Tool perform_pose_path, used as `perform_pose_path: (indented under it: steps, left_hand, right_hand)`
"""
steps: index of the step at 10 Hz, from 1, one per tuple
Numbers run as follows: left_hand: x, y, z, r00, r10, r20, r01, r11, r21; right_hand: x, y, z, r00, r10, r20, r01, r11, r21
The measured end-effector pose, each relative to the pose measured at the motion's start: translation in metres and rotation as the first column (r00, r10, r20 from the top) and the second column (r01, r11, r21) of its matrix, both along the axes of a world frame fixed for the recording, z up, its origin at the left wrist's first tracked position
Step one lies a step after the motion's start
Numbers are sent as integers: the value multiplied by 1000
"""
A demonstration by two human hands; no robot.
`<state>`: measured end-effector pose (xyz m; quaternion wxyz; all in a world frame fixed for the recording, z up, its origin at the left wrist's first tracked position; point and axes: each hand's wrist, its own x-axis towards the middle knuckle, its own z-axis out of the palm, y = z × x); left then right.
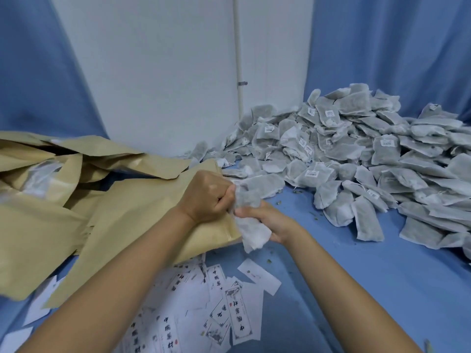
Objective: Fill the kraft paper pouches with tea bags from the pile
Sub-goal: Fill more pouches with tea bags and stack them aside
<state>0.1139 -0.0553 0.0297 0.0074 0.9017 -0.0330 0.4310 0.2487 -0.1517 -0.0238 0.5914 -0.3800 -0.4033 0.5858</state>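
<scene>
— What do we see beside the pile of tea bags (356, 154)?
— We see both hands just left of the pile, touching each other. The left hand (207, 194) makes a fist around the top of a bunch of tea bags (248, 197). The right hand (265, 221) curls its fingers round the same bunch from below.
— And the kraft paper pouches (142, 215)?
— We find them left of the pile, overlapping; the left hand is over the nearest one. Printed labels (229, 312) lie scattered left of the pile, nearer to us, on the blue cloth (356, 289).
</scene>
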Motion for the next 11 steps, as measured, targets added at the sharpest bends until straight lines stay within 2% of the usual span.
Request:
perform_pose_path:
  steps: [1, 2, 3, 4, 5, 6, 7, 8, 9, 10, 11]
  left_hand:
    - [-17, -15, 12, 998, -58, 5, 58, 998, -5]
    - [-26, -34, 16, 994, -107, -37, 109, 992, 55]
    - [-58, -30, 25, 993, -30, -114, 44, 992, 117]
    - [-115, -4, 49, 989, 129, -78, -119, 986, 119]
    - [-150, 5, 62, 977, 208, -50, -200, 972, 125]
    - [-163, 4, 55, 965, 259, -40, -254, 961, 107]
    - [-182, 9, 52, 950, 311, 30, -312, 949, 43]
    - [-185, 7, 53, 959, 271, 79, -276, 960, 52]
    - [-177, 4, 50, 967, 245, 71, -249, 966, 65]
    - [-170, 5, 45, 969, 241, 61, -243, 969, 33]
    - [-165, 5, 41, 972, 228, 56, -230, 973, 26]
  right_hand:
    - [-42, 16, 23, 924, 56, 379, -80, 996, 47]
    - [-86, 27, 54, 853, -343, -392, 517, 649, 557]
    - [-115, 14, 42, 841, -432, -325, 489, 864, 119]
    - [-117, 46, 54, 839, 104, 535, -105, 994, -29]
    - [-120, 44, 68, 943, 301, 140, -319, 938, 134]
    - [-116, 48, 48, 996, 78, -36, -63, 951, 302]
    - [-120, 36, 17, 766, -151, 625, 19, 977, 213]
    - [-136, 24, -27, 98, 250, 963, -265, 940, -217]
    - [-155, 20, -44, 20, 186, 982, -272, 947, -173]
    - [-153, 25, -30, 102, 104, 989, -233, 969, -78]
    - [-139, 23, -12, 221, -39, 974, -110, 992, 65]
